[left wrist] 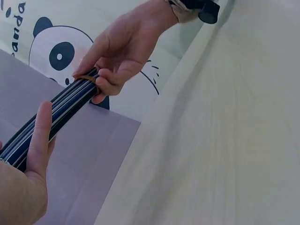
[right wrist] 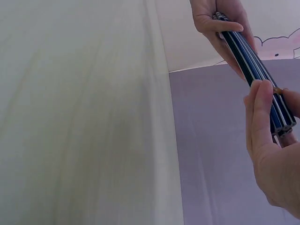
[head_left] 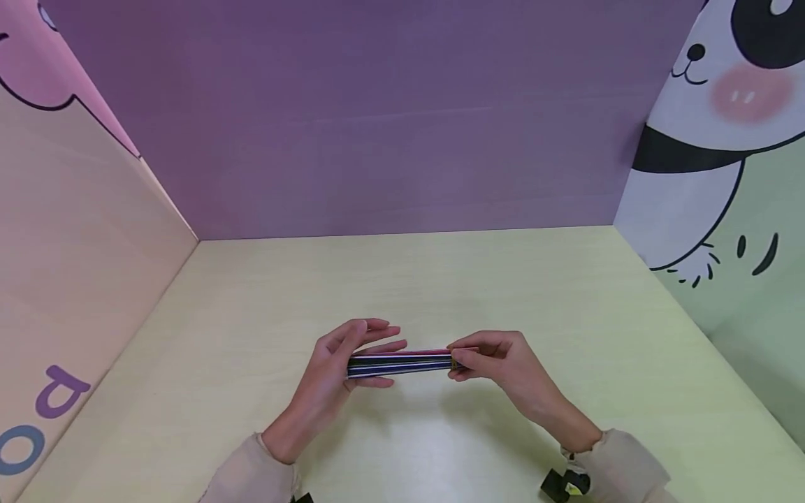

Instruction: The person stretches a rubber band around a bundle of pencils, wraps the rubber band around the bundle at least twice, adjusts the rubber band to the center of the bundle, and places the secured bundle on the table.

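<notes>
A bundle of dark blue and white striped pencils (head_left: 402, 362) is held level above the table between both hands. Its far-left end lies against the palm of my left hand (head_left: 336, 360), whose fingers are straight and spread around it. Near the other end, my right hand (head_left: 503, 360) pinches the bundle between thumb and fingers. Right at those fingertips a yellow-brown rubber band (left wrist: 86, 77) circles the pencils. In the right wrist view, the ends of the pencils (right wrist: 284, 129) stick out past the right fingers.
The pale wood-look table (head_left: 402, 279) spreads beneath the hands. A purple wall (head_left: 390, 126) stands at the back, a pinkish panel (head_left: 82, 230) on the left and a panda-printed panel (head_left: 748, 279) on the right. Beige sleeves (head_left: 254, 475) and a dark wrist camera (head_left: 562, 483) show at the front.
</notes>
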A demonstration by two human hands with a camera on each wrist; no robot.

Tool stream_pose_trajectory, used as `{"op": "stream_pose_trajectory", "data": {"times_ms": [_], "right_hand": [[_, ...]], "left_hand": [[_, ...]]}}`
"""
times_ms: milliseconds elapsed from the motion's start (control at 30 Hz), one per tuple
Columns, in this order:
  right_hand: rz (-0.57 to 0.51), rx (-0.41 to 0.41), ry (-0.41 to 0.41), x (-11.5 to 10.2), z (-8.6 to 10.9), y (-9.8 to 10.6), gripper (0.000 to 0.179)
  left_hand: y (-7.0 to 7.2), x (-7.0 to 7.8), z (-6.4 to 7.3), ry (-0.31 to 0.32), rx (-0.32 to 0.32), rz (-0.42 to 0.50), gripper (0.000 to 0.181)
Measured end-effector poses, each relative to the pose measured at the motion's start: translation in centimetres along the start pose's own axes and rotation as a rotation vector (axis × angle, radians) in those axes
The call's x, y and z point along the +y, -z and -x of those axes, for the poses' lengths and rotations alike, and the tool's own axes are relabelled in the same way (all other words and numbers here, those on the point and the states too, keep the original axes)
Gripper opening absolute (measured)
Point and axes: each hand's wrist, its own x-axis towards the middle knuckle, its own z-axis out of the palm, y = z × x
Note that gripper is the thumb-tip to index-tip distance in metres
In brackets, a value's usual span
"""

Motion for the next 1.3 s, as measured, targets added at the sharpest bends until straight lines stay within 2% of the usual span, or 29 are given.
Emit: {"op": "stream_pose_trajectory", "data": {"times_ms": [167, 367, 433, 567, 700, 933, 1167, 1300], "right_hand": [[-0.021, 0.052, -0.015, 0.3, 0.0, -0.5, 0.023], [0.045, -0.037, -0.053, 0.4, 0.1, -1.2, 0.024], [0.058, -0.043, -0.034, 0.0, 0.2, -1.0, 0.027], [0.081, -0.004, 0.027, -0.7, 0.5, 0.0, 0.033], [0.098, 0.028, 0.045, -0.9, 0.6, 0.5, 0.031], [0.077, 0.020, 0.089, -0.3, 0.6, -0.5, 0.027], [0.114, -0.025, 0.018, 0.5, 0.6, -1.4, 0.026], [0.178, -0.025, 0.063, 0.0, 0.8, -0.9, 0.026]], "left_hand": [[-0.1, -0.5, 0.2, 0.001, -0.041, 0.078, 0.043], [-0.8, -0.8, 0.3, 0.076, -0.081, 0.109, 0.048], [-0.7, -0.6, 0.3, 0.082, -0.061, 0.116, 0.051], [-0.2, 0.0, 0.1, 0.084, -0.010, 0.147, 0.053], [0.1, 0.3, 0.1, 0.081, 0.004, 0.172, 0.052], [-0.5, -0.3, 0.5, 0.067, 0.007, 0.140, 0.048], [-1.0, -0.7, 0.8, 0.067, -0.087, 0.080, 0.044], [-0.8, -0.5, 0.6, 0.072, -0.087, 0.074, 0.047]]}}
